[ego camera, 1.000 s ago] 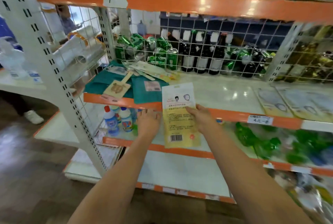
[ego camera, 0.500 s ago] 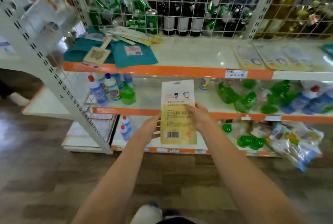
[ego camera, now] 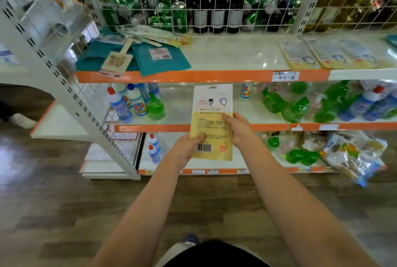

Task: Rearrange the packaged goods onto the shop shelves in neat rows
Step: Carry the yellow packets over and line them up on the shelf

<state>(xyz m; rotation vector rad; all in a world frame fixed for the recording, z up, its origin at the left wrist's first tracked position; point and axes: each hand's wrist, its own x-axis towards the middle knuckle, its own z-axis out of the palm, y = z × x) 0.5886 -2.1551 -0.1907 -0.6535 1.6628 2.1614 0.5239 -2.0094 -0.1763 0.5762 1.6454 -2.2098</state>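
- The flat yellow packet (ego camera: 211,122) is held upright in front of the shelving, its long axis vertical and its printed back with the barcode turned toward the camera.
- The packet is gripped by both hands. The left hand (ego camera: 185,148) is clamped on the lower left edge, with the thumb laid over the face just beside the barcode. The right hand (ego camera: 238,129) is clamped on the right edge, higher up, with its fingers (ego camera: 227,117) curled over the face.
- Relative to the packet, the upper shelf (ego camera: 225,57) lies above and beyond; the packet's top edge is seen just under that shelf's orange front rail (ego camera: 204,76).
- A row of matching flat packets (ego camera: 326,54) is laid flat on the upper shelf, up and to the right of the held packet, well apart from it, with long axes running front to back.
- The right hand is the nearer one to that row.
- It is judged that the coming move turns on this relation: the packet must be raised, carried rightward and tipped from upright to flat so that its long axis matches the row.
- Up and to the left of the held packet, a loose pile of teal packs (ego camera: 163,60) is seen on the same shelf, not yet put in order.
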